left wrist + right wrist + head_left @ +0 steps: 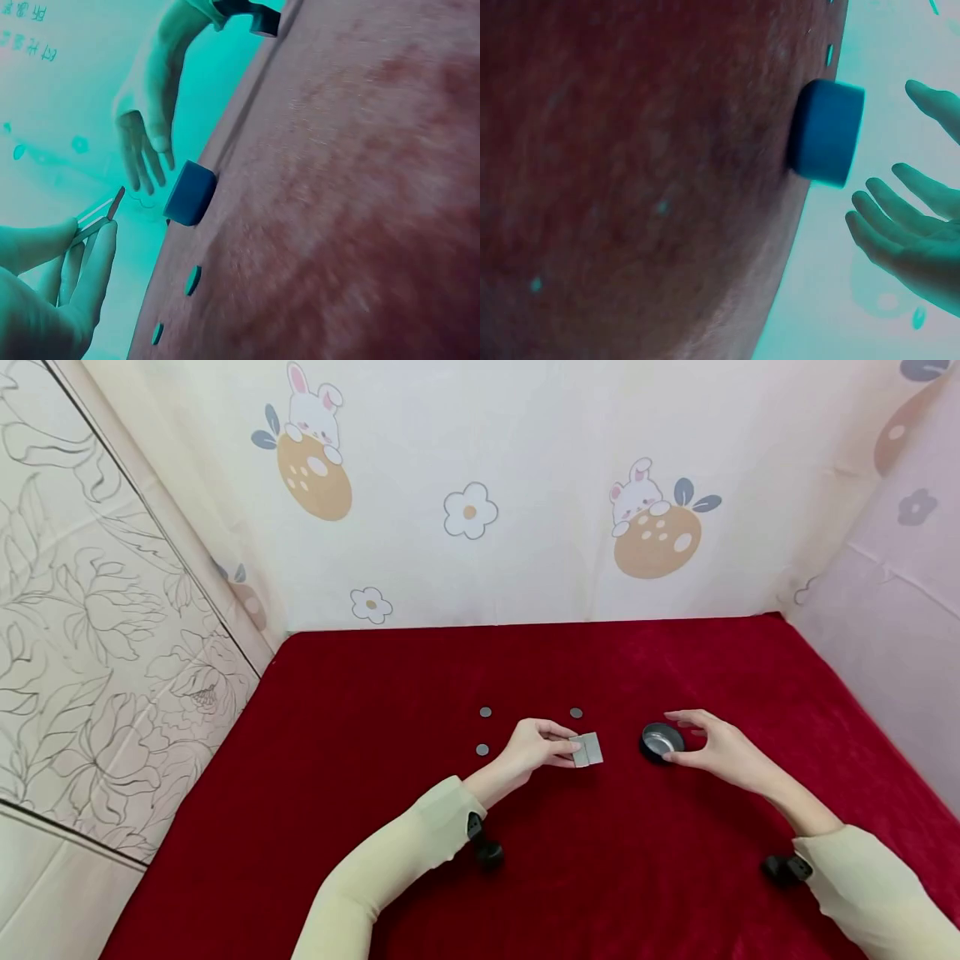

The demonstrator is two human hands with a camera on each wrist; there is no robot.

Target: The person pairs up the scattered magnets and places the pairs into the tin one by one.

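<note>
My left hand (pixel 534 745) pinches a small flat grey piece with two panels (pixel 588 749) between thumb and fingers, held above the red cloth. In the left wrist view the piece (pixel 97 222) appears thin, with a short part angled up at its end. A round dark dish (pixel 662 742) with a shiny silver inside stands on the cloth to the right. Beside it is my right hand (pixel 716 747), fingers spread and thumb near the dish's rim. The right wrist view shows the dish (pixel 829 133) upright and the right hand's fingers (pixel 885 206) apart from it.
Small grey discs lie on the red cloth (pixel 420 693): one disc (pixel 576 712) behind the left fingertips, another disc (pixel 485 712) and a third disc (pixel 482 749) left of that hand. A patterned curtain (pixel 540 510) rises behind the table.
</note>
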